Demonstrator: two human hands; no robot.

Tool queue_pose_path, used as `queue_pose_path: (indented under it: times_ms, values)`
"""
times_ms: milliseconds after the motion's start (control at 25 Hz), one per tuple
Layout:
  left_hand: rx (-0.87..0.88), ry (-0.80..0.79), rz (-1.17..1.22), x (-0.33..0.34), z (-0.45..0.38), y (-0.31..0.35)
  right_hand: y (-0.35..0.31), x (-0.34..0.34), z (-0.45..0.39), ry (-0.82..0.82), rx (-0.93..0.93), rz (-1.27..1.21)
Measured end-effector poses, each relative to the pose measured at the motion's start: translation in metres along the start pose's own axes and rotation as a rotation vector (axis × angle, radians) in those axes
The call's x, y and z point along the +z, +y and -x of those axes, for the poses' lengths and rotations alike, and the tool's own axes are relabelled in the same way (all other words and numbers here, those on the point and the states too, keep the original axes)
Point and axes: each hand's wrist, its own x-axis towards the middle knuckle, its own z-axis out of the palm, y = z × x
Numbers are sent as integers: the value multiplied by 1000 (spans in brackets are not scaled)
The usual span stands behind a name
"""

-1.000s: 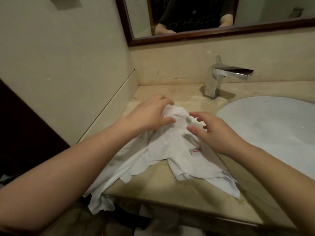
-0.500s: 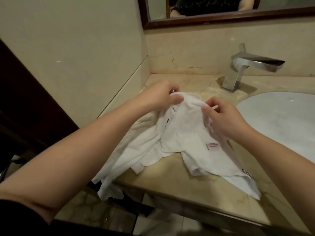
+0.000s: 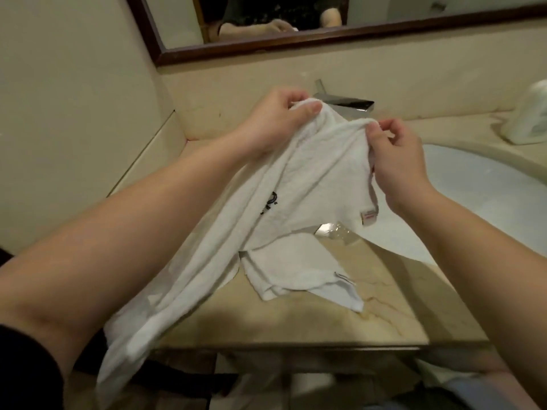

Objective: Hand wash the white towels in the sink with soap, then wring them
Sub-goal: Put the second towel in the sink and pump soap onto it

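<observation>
Both hands pinch a limp white towel [image 3: 310, 179] above the counter [image 3: 296, 324]: left hand [image 3: 275, 119] at eleven o'clock, right hand [image 3: 396, 155] at one; it looks light and floppy, best gathered by its top edge.

Head view. The left hand [image 3: 270, 119] is gripping the top edge of a white terry towel [image 3: 310, 176] and the right hand [image 3: 396, 161] is pinching the same edge, holding it lifted above the beige marble countertop [image 3: 296, 321]. The towel's lower end is hanging over the counter's front edge. A second white folded towel [image 3: 299, 273] is lying on the countertop beneath. A white oval sink basin [image 3: 473, 202] is sitting to the right, a chrome angular faucet [image 3: 349, 103] behind, and a white plastic bottle [image 3: 529, 116] far right.
</observation>
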Motion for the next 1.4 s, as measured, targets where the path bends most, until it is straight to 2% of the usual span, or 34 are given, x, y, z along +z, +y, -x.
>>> queue_pose_path:
  times_ms: [240,320,400,560,760,840,960,1040,1160,1240,1400]
  values:
    - [74,-144,218,89,-55,59,15,-82,-20,331,140,-86]
    - [37,-176,276,118,-75,79,16,-107,-23,406,170,-69]
    - [-5,-266,262,146,-88,92,17,-127,-22,415,194,-56]
    - [-66,-534,255,174,-85,72,37,-131,-8,198,216,119]
    - [-123,-572,325,152,-54,27,58,-101,7,0,250,101]
    - [-119,-557,261,132,-40,15,61,-86,16,-143,251,72]
    - [-98,-559,124,104,-12,-1,62,-71,30,-346,166,193]
    - [-74,-606,26,88,8,-9,63,-66,35,-471,105,287]
    - [-15,-731,-188,71,25,-17,65,-63,35,-636,109,423]
    - [29,-754,-270,70,30,-20,67,-61,34,-642,95,489]
    - [102,-693,-219,79,30,-25,69,-59,34,-537,31,540]
